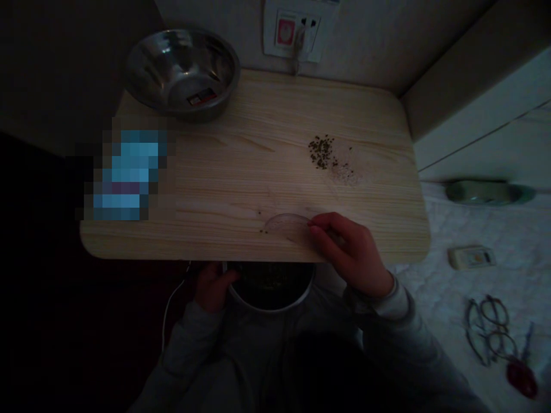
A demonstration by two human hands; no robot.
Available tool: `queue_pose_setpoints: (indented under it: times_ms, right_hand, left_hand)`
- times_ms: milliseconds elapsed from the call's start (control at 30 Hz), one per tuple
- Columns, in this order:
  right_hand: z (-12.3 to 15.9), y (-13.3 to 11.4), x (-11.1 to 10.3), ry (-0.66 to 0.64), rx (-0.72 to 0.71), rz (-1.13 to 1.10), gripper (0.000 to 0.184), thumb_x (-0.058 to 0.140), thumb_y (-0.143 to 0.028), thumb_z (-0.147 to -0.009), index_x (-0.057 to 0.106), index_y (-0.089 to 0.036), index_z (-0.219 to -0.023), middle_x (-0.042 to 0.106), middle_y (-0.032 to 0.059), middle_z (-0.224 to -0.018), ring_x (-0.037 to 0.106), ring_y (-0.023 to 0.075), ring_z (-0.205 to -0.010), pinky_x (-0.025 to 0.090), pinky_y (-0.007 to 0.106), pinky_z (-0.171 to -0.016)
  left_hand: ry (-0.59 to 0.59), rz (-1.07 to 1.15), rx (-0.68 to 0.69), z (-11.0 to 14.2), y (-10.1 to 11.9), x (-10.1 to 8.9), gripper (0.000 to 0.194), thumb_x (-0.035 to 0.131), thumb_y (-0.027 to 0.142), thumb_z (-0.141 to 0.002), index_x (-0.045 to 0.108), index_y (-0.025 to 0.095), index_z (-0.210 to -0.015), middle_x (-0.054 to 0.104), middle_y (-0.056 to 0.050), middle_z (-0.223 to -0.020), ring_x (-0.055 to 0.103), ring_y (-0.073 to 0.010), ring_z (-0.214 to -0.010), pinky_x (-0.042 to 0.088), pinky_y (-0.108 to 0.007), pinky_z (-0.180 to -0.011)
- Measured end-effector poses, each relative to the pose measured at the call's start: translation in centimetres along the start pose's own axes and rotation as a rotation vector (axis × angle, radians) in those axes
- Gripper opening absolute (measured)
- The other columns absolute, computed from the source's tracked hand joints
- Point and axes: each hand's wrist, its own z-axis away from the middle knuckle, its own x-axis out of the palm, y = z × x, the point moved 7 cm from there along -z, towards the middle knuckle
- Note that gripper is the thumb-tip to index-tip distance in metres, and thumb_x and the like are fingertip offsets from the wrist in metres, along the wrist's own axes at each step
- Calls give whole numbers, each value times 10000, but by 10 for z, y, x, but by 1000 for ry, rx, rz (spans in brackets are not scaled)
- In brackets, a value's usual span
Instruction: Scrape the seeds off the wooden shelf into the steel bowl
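My right hand [350, 250] pinches the edge of a thin, clear, curved piece [287, 217], perhaps plastic, low over the front of the wooden table [215, 178]. A few dark grains [263, 231] lie at its left end. Below the table's front edge, my left hand [214, 285] grips the rim of a round bowl [275, 310] at its left side. The bowl's inside is dark, with small greenish bits faintly visible, and the table hides its far part. A patch of small dark grains [321, 152] lies right of the table's middle, with paler crumbs [346, 174] beside it.
A large steel basin [181, 71] stands at the back left. Left of centre is a blurred-out bright screen [129, 172]. A wall socket [297, 34] with a plug is behind. On white bedding at right lie a remote control [472, 257], a green object [482, 192] and cables [493, 327].
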Motion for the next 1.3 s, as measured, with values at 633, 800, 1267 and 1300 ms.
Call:
queue_pose_setpoints:
  times_ms: [633,800,1267,1300]
  right_hand:
    - [9,11,-1,93,61,1,112,475,-246,-815,556,-178,-851,604,7,-715,530,105,-608,410,223,-554]
    - [3,5,8,30,38,-27,123,471,-245,-818,560,-166,-853,603,16,-728,540,112,-640,417,229,-589]
    - [0,-20,28,-168,-172,44,149,454,-232,-833,585,-164,-856,639,37,-771,561,133,-719,414,267,-680]
    - [0,-22,29,-187,-194,45,146,458,-228,-831,586,-161,-856,640,37,-772,562,133,-723,411,271,-686]
  left_hand:
    - [-21,94,-25,-1,-3,0,218,617,173,-446,650,176,-661,667,19,-614,602,-239,-719,435,-333,-682]
    - [-12,44,-32,-3,-7,-1,216,609,171,-437,639,177,-650,670,17,-635,597,-242,-753,437,-332,-688]
    - [2,-29,-12,-5,0,-9,166,599,211,-443,652,166,-593,652,-6,-569,595,-256,-711,447,-351,-671]
    - [1,-44,-17,-5,-1,-9,162,601,213,-446,654,167,-592,653,-6,-570,595,-255,-712,447,-350,-672]
